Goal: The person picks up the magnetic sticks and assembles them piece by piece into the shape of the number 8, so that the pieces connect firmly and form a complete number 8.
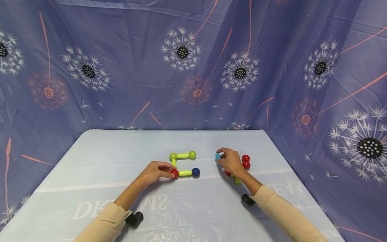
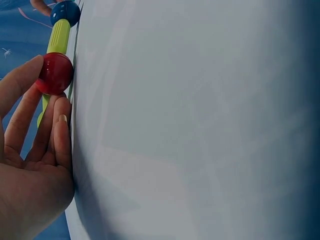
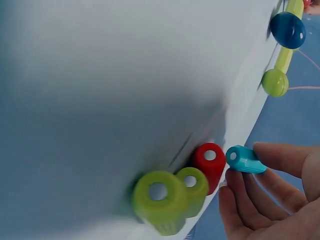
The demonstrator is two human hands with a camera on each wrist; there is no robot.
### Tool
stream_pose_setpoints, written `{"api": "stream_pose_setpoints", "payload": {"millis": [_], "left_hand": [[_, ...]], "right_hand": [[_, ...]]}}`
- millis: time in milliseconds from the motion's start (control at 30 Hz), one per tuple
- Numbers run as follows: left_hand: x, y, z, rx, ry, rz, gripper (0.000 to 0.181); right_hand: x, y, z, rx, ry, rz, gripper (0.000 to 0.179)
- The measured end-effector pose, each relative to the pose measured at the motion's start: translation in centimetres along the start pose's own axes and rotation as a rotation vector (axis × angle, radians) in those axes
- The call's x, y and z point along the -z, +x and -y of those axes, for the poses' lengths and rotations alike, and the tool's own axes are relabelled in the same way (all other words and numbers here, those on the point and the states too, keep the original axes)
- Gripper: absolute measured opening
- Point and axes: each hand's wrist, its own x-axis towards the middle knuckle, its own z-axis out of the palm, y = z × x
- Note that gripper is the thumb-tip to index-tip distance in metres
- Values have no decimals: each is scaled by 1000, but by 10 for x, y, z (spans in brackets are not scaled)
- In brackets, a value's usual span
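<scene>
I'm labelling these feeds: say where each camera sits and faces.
Head: on the head, facing forward and down at the table; left hand, right hand, sleeves show.
Left wrist: on that wrist, facing the red ball; left hand shows, plus a bit of the right.
Right wrist: on that wrist, facing the light blue stick; right hand shows, plus a bit of the left.
All three share the navy ball.

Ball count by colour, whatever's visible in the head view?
Red balls: 3
Green balls: 2
Dark blue ball: 1
Total visible: 6
</scene>
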Motion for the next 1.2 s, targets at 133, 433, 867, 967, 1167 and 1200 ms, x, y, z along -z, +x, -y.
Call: {"api": "stream_pose_setpoints", "payload": {"millis": [133,433,867,967,1167,1200], "left_hand": [[0,1,0,0,0,3,34],[1,2,-1,-7,19,1,34],[1,2,-2,10,16,-3,34],[1,1,-4,2,22,0,35],[1,0,-5,-8,26,6,36],[1,-1,-5,-7,26,7,36]], "right_hand": [[1,1,4,36,9,-26,32],[-1,2,20,49,46,-35,27],[-12,2,38,7,163,-28,25],[-14,2,41,-7,173,-25,25],[-17,0,50,2,187,-18,25],[-18,0,51,5,190,-15,24]]}}
